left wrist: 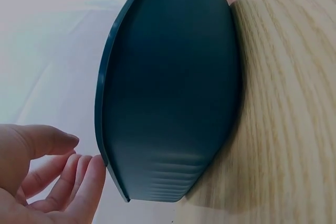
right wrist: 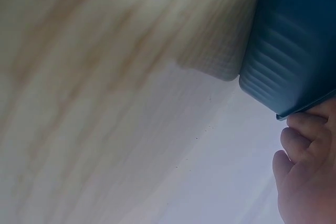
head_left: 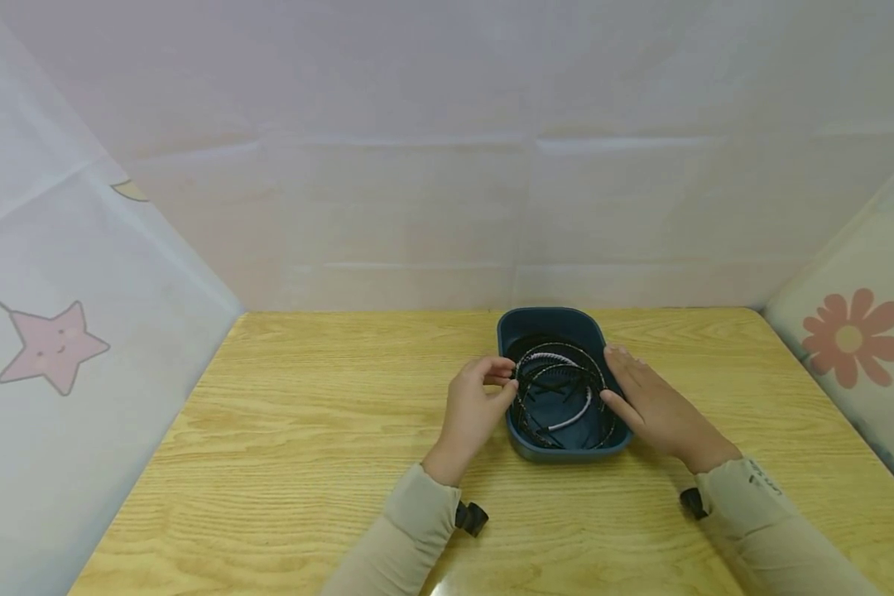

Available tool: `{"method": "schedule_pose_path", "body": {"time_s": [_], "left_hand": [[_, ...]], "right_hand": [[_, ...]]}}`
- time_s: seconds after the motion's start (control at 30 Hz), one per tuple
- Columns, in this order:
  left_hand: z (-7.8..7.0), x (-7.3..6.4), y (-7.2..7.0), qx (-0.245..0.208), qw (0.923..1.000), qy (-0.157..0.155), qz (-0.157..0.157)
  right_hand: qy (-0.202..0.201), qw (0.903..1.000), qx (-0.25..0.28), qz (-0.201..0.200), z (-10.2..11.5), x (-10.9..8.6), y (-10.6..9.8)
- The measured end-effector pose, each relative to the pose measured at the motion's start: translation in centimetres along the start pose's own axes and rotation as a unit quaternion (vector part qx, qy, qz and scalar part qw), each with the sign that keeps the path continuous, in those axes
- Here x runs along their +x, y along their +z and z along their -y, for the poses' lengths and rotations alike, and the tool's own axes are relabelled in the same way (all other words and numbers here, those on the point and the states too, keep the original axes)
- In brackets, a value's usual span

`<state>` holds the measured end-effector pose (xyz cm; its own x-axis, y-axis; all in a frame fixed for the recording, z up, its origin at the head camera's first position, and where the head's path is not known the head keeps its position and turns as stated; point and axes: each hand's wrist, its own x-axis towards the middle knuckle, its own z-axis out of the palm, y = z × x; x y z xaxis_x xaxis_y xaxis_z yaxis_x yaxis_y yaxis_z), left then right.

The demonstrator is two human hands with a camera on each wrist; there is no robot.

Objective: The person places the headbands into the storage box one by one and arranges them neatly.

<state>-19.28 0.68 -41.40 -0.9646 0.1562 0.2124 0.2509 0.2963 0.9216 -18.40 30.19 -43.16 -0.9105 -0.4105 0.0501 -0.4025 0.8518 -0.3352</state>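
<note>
A dark blue plastic bin (head_left: 553, 455) stands on the wooden table, with several thin hoop headbands (head_left: 566, 354) lying loosely inside it. Some are black with a glittery band, and one has a white wrapped band. My left hand (head_left: 477, 410) is at the bin's left rim, its fingers bent and the thumb apart from them in the left wrist view. Nothing shows between that thumb and fingers; the fingertips are right at the rim. On the opposite side, my right hand (head_left: 651, 410) lies along the right rim with fingers extended, the thumb reaching over the edge.
The wood-grain table (head_left: 305, 447) extends to both sides of the bin. A pale cloth backdrop (head_left: 402, 207) rises behind it, with printed side panels carrying a pink star (head_left: 54, 348) and a red flower (head_left: 857, 338). Black wrist straps (head_left: 471, 518) show at both cuffs.
</note>
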Motion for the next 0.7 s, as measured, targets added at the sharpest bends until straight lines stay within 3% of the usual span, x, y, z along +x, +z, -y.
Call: {"method": "schedule_pose_path", "body": {"time_s": [0.17,0.33,0.53,0.7], "left_hand": [[0.3,0.3,-0.6,0.012,0.9997,0.014,0.018],[1.2,0.7,-2.5,0.035,0.9985,0.038,0.017],[3.2,1.3,-6.6,0.106,0.9929,0.053,-0.007],[4.6,2.8,-10.9,0.193,0.9805,0.022,-0.033]], "right_hand": [[0.0,1.0,0.003,0.0,-0.2,0.2,0.1],[0.006,1.0,0.005,0.005,-0.3,0.5,0.3],[0.014,0.9994,0.031,0.01,-0.5,0.7,-0.6],[0.032,0.9986,0.039,-0.016,-2.6,1.3,-1.9]]}}
